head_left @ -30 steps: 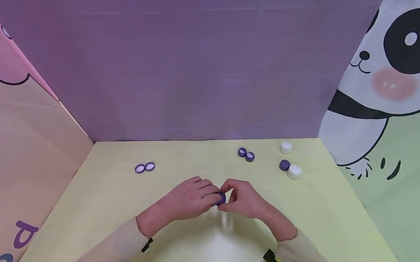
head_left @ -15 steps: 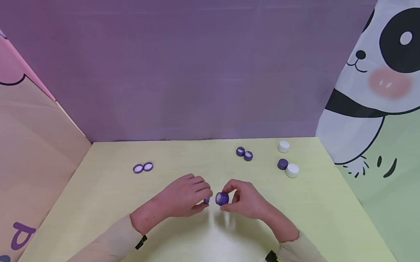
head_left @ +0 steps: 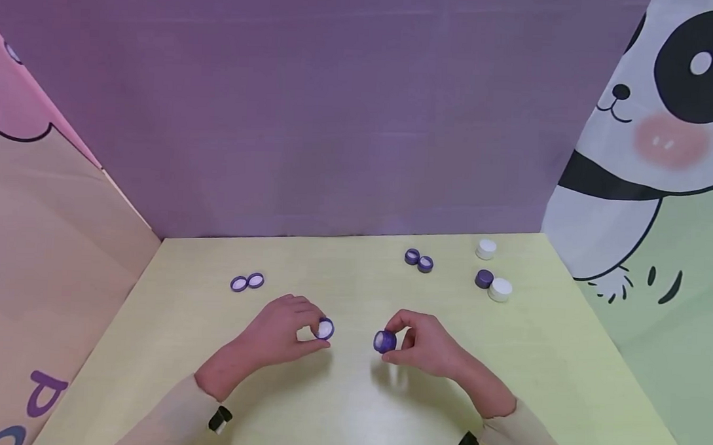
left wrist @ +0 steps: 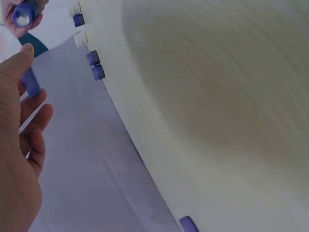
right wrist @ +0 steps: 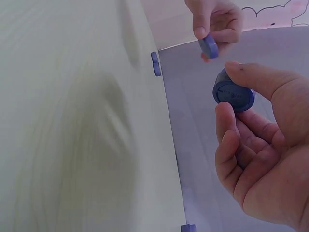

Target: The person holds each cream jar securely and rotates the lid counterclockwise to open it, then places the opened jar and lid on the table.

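Note:
My left hand [head_left: 278, 332] pinches a round purple lid [head_left: 326, 329] between thumb and fingers, its white inside turned toward the head camera. The same lid [left wrist: 31, 82] appears edge-on in the left wrist view. A short way to the right, my right hand [head_left: 427, 346] grips a small purple jar [head_left: 384, 341] by its sides. Its mouth points left, toward the lid, and looks whitish inside. In the right wrist view the jar's dark round base [right wrist: 235, 96] faces the camera. Lid and jar are apart, both held above the table.
Two purple lids [head_left: 239, 284] lie white side up at the table's back left. Two purple jars without lids [head_left: 425, 265] stand touching at the back. To their right are a purple capped jar [head_left: 484, 279] and two white jars [head_left: 500, 290]. A purple wall [head_left: 347, 150] borders the table's rear.
The lid has come off the jar as my hands parted. My left hand has moved left with the lid and turned its white inside into view; the right hand has shifted slightly right.

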`<action>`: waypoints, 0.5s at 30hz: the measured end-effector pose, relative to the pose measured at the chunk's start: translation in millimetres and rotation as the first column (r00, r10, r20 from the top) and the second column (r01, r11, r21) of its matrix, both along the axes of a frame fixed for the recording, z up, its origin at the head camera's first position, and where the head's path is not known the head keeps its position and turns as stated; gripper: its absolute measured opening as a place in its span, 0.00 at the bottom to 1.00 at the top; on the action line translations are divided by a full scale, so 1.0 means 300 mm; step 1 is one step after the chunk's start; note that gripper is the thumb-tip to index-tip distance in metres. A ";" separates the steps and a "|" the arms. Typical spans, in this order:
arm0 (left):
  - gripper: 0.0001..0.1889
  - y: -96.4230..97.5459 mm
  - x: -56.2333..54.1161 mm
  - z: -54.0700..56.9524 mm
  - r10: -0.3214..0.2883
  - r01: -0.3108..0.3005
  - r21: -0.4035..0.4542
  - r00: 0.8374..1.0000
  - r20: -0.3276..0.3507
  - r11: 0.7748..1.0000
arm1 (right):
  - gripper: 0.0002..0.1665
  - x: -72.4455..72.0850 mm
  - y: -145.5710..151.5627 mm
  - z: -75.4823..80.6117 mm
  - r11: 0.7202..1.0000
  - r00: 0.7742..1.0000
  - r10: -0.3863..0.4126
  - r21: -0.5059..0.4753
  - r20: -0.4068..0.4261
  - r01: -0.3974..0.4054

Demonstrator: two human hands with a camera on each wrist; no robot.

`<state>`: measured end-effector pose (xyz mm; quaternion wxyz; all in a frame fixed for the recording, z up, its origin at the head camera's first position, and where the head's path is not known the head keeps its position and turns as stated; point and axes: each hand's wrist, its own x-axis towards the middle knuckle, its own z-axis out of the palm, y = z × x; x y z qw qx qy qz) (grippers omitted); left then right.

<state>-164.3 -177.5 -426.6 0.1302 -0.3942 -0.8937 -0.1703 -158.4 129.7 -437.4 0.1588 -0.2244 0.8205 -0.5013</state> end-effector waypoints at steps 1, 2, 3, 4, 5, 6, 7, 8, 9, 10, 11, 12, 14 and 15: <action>0.15 -0.012 0.004 -0.006 0.036 -0.036 0.011 0.998 0.044 0.999 | 0.19 0.001 0.001 -0.002 1.000 1.000 0.002 0.001 0.002 -0.002; 0.14 -0.024 0.008 -0.009 0.073 -0.075 0.018 0.993 0.089 0.997 | 0.19 0.002 0.001 -0.004 1.000 1.000 0.004 0.003 0.003 -0.004; 0.14 -0.035 0.011 -0.014 0.106 -0.110 0.024 0.986 0.128 0.994 | 0.19 0.002 0.002 -0.006 1.000 1.000 0.005 0.004 0.003 -0.005; 0.14 -0.045 0.014 -0.015 0.135 -0.142 0.032 0.977 0.168 0.989 | 0.19 0.003 0.002 -0.008 1.000 1.000 0.004 0.004 0.002 -0.004; 0.16 -0.056 0.016 -0.018 0.160 -0.171 0.039 0.966 0.201 0.984 | 0.19 0.003 0.002 -0.009 1.000 1.000 0.004 0.003 0.003 -0.004; 0.18 -0.066 0.017 -0.019 0.183 -0.199 0.046 0.956 0.231 0.979 | 0.19 0.003 0.003 -0.009 1.000 1.000 0.003 0.001 0.003 -0.003; 0.21 -0.076 0.017 -0.020 0.202 -0.222 0.052 0.945 0.258 0.974 | 0.19 0.004 0.002 -0.009 1.000 1.000 0.002 0.000 0.001 -0.002; 0.23 -0.087 0.016 -0.022 0.216 -0.241 0.059 0.936 0.279 0.969 | 0.18 0.004 0.002 -0.009 1.000 1.000 0.002 -0.002 0.002 -0.002; 0.23 -0.098 0.013 -0.027 0.224 -0.254 0.067 0.929 0.295 0.965 | 0.18 0.004 0.001 -0.008 1.000 1.000 0.002 -0.005 0.002 -0.002; 0.24 -0.110 0.011 -0.031 0.235 -0.269 0.071 0.922 0.309 0.961 | 0.18 0.004 -0.001 -0.008 1.000 1.000 0.003 -0.006 0.004 -0.003; 0.24 -0.122 0.007 -0.037 0.242 -0.281 0.079 0.915 0.324 0.956 | 0.18 0.003 -0.002 -0.008 1.000 1.000 0.005 -0.007 0.005 -0.005; 0.23 -0.134 0.004 -0.042 0.249 -0.293 0.085 0.908 0.338 0.952 | 0.18 0.003 -0.003 -0.008 1.000 1.000 0.007 -0.007 0.006 -0.007; 0.23 -0.160 -0.002 -0.053 0.265 -0.317 0.088 0.892 0.367 0.944 | 0.18 0.003 -0.006 -0.010 1.000 1.000 0.013 -0.004 0.011 -0.012; 0.22 -0.174 -0.005 -0.058 0.273 -0.329 0.090 0.884 0.379 0.940 | 0.18 0.003 -0.007 -0.011 1.000 1.000 0.016 -0.003 0.012 -0.016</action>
